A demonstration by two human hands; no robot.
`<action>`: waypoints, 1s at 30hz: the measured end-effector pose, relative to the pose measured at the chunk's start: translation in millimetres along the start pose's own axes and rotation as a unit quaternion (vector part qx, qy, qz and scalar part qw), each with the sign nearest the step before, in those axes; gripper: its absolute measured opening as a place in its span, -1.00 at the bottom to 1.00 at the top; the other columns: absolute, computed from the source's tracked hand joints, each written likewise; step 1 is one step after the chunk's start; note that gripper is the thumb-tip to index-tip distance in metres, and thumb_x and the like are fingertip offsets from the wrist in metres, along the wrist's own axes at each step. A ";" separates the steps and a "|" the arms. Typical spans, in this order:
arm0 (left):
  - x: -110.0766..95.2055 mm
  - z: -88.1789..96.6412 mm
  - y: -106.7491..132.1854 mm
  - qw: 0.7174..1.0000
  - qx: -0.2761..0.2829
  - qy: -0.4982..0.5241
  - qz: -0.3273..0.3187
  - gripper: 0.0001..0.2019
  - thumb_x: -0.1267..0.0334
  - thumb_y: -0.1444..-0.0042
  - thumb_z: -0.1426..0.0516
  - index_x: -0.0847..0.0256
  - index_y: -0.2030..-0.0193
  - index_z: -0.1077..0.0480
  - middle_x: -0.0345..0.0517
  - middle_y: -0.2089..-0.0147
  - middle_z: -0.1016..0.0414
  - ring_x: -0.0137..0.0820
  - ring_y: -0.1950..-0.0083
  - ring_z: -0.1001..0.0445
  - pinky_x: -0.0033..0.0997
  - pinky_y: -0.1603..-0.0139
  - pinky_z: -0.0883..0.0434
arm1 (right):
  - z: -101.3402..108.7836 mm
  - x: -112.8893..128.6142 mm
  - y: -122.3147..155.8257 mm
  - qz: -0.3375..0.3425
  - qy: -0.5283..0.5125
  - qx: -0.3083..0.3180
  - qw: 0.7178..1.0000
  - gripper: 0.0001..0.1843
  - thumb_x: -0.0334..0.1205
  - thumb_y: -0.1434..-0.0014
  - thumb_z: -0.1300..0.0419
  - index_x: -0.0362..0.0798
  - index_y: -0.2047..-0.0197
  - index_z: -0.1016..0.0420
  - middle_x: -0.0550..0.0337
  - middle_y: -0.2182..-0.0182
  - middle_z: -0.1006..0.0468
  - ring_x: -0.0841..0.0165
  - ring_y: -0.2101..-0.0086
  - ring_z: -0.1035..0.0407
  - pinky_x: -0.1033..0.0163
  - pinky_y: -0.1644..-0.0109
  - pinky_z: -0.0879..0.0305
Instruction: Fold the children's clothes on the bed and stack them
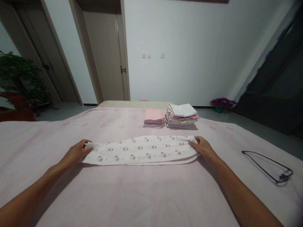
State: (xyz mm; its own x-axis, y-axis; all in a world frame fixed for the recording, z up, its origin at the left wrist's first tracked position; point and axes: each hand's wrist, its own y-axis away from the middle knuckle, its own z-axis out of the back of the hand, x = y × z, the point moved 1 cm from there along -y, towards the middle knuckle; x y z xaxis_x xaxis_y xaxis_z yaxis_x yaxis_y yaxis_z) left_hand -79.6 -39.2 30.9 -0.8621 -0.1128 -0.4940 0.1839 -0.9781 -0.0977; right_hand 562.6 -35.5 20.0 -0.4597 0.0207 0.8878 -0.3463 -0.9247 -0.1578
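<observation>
White pants (139, 151) with a small red and grey figure print stretch sideways across the bed, folded lengthwise into a long narrow band. Their narrower left end is pinched by my left hand (77, 151), thumb and fingers closed on the cloth. At the wider right end, my right hand (202, 146) grips the upper corner between thumb and fingers. Layered edges show along the lower right side. Beyond the pants stand a low pile of folded pink and purple clothes (153, 116) and, beside it, a taller stack of folded clothes (181, 117) topped with white.
A pale pink bedsheet (142, 195) covers the bed. To the right lies a black clothes hanger (267, 167). Past the bed are a door (104, 53), a white wall (189, 47), a potted purple flower (222, 103) and a leafy plant (21, 75).
</observation>
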 end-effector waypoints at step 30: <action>-207.8 -125.9 88.7 0.904 0.060 -0.062 -0.418 -0.82 0.28 -0.35 -0.04 0.17 0.20 -0.47 -0.07 0.20 -0.51 -0.31 0.14 -0.44 -0.35 0.13 -0.35 | 0.9 -6.5 15.7 -0.061 0.291 0.013 0.955 -0.54 0.10 -0.20 -0.13 0.01 -0.02 -0.54 0.07 0.14 -0.65 0.21 0.18 -0.52 0.26 0.20 -0.29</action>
State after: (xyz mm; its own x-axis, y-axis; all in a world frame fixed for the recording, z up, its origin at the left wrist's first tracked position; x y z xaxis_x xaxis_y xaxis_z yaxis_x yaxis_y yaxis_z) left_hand 175.2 -80.4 16.1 -0.7236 0.6640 -0.1886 -0.6036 -0.7412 -0.2937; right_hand 560.9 -50.4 12.2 -0.7967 0.3289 0.5070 -0.4089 -0.9111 -0.0515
